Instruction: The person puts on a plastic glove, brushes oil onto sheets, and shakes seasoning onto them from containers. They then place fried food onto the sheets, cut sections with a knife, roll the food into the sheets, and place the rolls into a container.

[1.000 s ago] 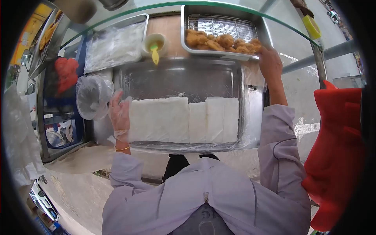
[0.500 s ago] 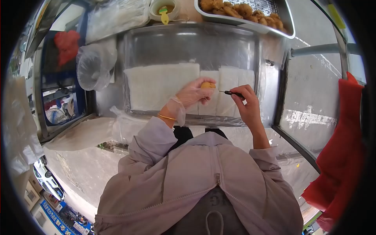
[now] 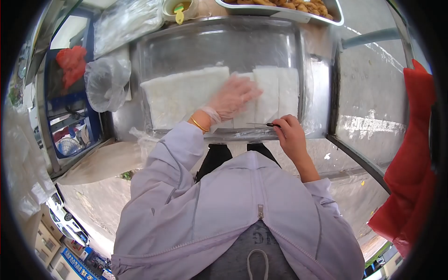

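My left hand (image 3: 235, 98), in a clear plastic glove with a gold bangle at the wrist, is over white sheets (image 3: 186, 95) in a metal tray (image 3: 219, 46). Motion smears its fingers, and its underside is hidden; no ball shows there. Lower right, near the tray's front edge, my right hand (image 3: 291, 135) is bare and closed. Between its thumb and fingers is a thin metal tool with a black handle (image 3: 271, 124), its slim tip (image 3: 254, 123) pointing left. I cannot tell the tool's exact kind.
Brown fried pieces (image 3: 298, 5) fill a metal pan (image 3: 280, 13) at the back right. A small bowl (image 3: 190, 10) with a yellow-green brush (image 3: 179, 14) stands at the back, beside plastic bags (image 3: 128, 25). A clear bag (image 3: 107, 84) hangs left; red cloth (image 3: 410, 163) hangs right.
The round golden-brown ball in my left hand has gone from sight, and that hand has turned over the sheets. My right hand has moved down with the tool. The view has shifted too.
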